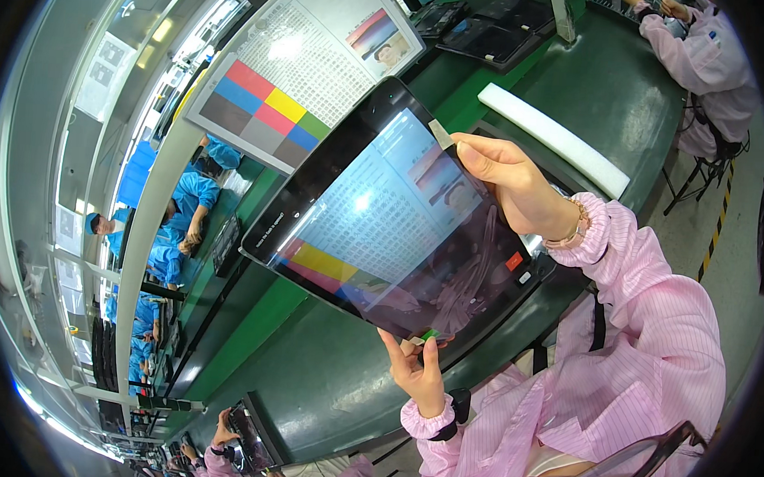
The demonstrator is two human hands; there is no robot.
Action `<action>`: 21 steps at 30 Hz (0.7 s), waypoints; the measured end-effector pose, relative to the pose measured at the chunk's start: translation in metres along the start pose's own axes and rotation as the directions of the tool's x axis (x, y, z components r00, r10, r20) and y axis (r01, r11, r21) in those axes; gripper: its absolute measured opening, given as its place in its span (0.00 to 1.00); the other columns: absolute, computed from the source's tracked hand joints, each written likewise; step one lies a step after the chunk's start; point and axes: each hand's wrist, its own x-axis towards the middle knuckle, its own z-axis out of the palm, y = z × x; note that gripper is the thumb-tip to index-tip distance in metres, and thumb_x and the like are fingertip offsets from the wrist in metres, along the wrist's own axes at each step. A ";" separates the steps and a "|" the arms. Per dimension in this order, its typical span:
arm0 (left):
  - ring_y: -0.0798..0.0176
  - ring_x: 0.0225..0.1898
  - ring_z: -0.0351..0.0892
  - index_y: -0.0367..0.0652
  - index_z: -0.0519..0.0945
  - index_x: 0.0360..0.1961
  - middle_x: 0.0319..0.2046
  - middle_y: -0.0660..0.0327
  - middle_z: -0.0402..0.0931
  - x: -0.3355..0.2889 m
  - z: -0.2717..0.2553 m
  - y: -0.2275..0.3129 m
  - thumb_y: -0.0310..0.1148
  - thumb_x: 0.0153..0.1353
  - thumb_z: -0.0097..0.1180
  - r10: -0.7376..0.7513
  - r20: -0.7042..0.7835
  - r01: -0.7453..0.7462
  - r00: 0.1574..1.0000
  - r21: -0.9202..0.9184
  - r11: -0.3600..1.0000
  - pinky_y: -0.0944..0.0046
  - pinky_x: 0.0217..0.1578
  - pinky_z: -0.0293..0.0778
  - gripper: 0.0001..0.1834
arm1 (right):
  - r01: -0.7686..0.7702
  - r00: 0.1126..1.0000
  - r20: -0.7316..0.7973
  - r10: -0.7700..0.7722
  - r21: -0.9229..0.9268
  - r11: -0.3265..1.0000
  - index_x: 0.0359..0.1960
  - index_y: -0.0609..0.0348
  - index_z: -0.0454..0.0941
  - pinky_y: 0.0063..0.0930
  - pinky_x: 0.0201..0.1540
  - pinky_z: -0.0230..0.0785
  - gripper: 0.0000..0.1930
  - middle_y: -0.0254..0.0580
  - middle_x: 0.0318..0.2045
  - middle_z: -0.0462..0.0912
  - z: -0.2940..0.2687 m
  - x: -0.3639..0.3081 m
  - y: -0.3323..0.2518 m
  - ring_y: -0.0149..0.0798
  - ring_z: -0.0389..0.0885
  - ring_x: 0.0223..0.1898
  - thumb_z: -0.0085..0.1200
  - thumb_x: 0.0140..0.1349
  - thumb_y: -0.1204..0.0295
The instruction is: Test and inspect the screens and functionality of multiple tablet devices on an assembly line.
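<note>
A black tablet (391,230) is held up at a tilt between my two hands. Its lit screen displays a picture like the chart board beyond it, with dark reflections across its lower part. My right hand (512,184) grips the upper right edge, thumb on the front beside a pale tape tab (440,134). At the bottom edge my left hand (417,372) pinches the tablet near a small green sticker (430,334); some of its fingers are hidden behind. Directly past the tablet stands the chart board (270,72), printed with small characters, colour blocks and a photo.
A white foam strip (552,139) lies on the green bench (324,398) to the right. Dark tablets (493,30) rest at the far side. A co-worker in pink (701,56) sits far right; others in blue (178,213) work at left. Another person's hand (224,428) holds a device at lower left.
</note>
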 end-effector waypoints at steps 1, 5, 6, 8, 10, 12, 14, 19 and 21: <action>0.65 0.25 0.76 0.43 0.41 0.69 0.29 0.56 0.76 0.000 0.000 0.000 0.20 0.61 0.47 0.000 0.000 0.000 1.000 0.000 1.000 0.61 0.33 0.78 0.39 | -0.006 1.000 -0.007 0.006 -0.003 1.000 0.47 0.65 0.73 0.17 0.45 0.68 0.16 0.33 0.39 0.79 0.000 0.000 0.000 0.21 0.75 0.40 0.42 0.69 0.65; 0.66 0.25 0.75 0.43 0.42 0.69 0.28 0.57 0.75 0.000 0.000 -0.001 0.20 0.61 0.47 -0.002 -0.005 0.002 1.000 0.003 1.000 0.62 0.32 0.78 0.39 | -0.007 1.000 -0.001 0.007 -0.005 1.000 0.48 0.65 0.73 0.17 0.45 0.67 0.16 0.33 0.39 0.79 0.000 0.000 0.000 0.21 0.75 0.40 0.42 0.69 0.65; 0.67 0.25 0.75 0.43 0.42 0.69 0.27 0.58 0.75 0.000 0.000 -0.001 0.20 0.61 0.47 -0.005 -0.013 0.005 1.000 0.002 1.000 0.62 0.32 0.78 0.39 | -0.007 1.000 -0.001 0.007 -0.005 1.000 0.48 0.65 0.73 0.17 0.45 0.67 0.16 0.33 0.39 0.79 0.000 0.000 0.000 0.21 0.75 0.40 0.42 0.69 0.65; 0.67 0.25 0.75 0.42 0.42 0.69 0.27 0.58 0.75 0.000 0.002 0.001 0.19 0.60 0.47 -0.024 -0.017 0.023 1.000 -0.022 0.999 0.62 0.32 0.78 0.39 | -0.024 1.000 -0.006 0.024 0.019 1.000 0.48 0.65 0.72 0.17 0.45 0.67 0.16 0.33 0.40 0.79 0.000 0.000 0.000 0.21 0.75 0.40 0.42 0.69 0.65; 0.68 0.25 0.75 0.42 0.42 0.69 0.26 0.59 0.75 -0.001 0.002 0.000 0.19 0.60 0.48 -0.043 -0.022 0.042 0.999 -0.044 0.998 0.61 0.33 0.78 0.40 | -0.018 1.000 -0.002 0.018 0.011 1.000 0.48 0.65 0.72 0.17 0.45 0.67 0.16 0.33 0.40 0.79 0.001 -0.001 0.001 0.20 0.75 0.40 0.42 0.69 0.65; 0.70 0.22 0.72 0.42 0.42 0.69 0.24 0.61 0.74 0.001 0.003 -0.003 0.24 0.62 0.47 0.075 -0.049 -0.073 0.996 0.042 0.996 0.69 0.28 0.74 0.38 | -0.012 1.000 0.001 0.012 0.002 1.000 0.48 0.65 0.72 0.17 0.45 0.67 0.16 0.33 0.40 0.79 0.003 -0.001 0.000 0.20 0.74 0.40 0.42 0.69 0.65; 0.70 0.27 0.72 0.38 0.45 0.68 0.31 0.58 0.75 0.001 0.005 0.010 0.26 0.63 0.47 0.034 -0.062 -0.037 0.998 -0.040 0.999 0.70 0.32 0.71 0.35 | -0.029 0.999 -0.020 0.030 0.034 0.999 0.47 0.65 0.72 0.17 0.45 0.67 0.16 0.32 0.39 0.79 0.003 -0.002 0.000 0.20 0.74 0.39 0.42 0.69 0.65; 0.69 0.41 0.72 0.33 0.54 0.64 0.47 0.54 0.72 0.007 0.003 0.004 0.40 0.69 0.40 -0.015 -0.114 -0.013 0.993 -0.244 0.970 0.69 0.42 0.67 0.29 | -0.062 0.997 -0.041 0.060 -0.053 0.997 0.45 0.62 0.74 0.12 0.41 0.62 0.15 0.25 0.33 0.75 0.000 -0.008 0.008 0.17 0.69 0.33 0.42 0.69 0.63; 0.72 0.40 0.68 0.28 0.53 0.63 0.49 0.57 0.69 0.015 0.004 0.010 0.44 0.69 0.39 -0.245 -0.101 0.173 0.964 -0.460 0.871 0.72 0.39 0.64 0.31 | -0.110 0.993 -0.041 0.107 -0.082 0.991 0.44 0.60 0.75 0.11 0.39 0.57 0.15 0.21 0.30 0.71 -0.002 -0.011 0.016 0.17 0.64 0.31 0.43 0.69 0.62</action>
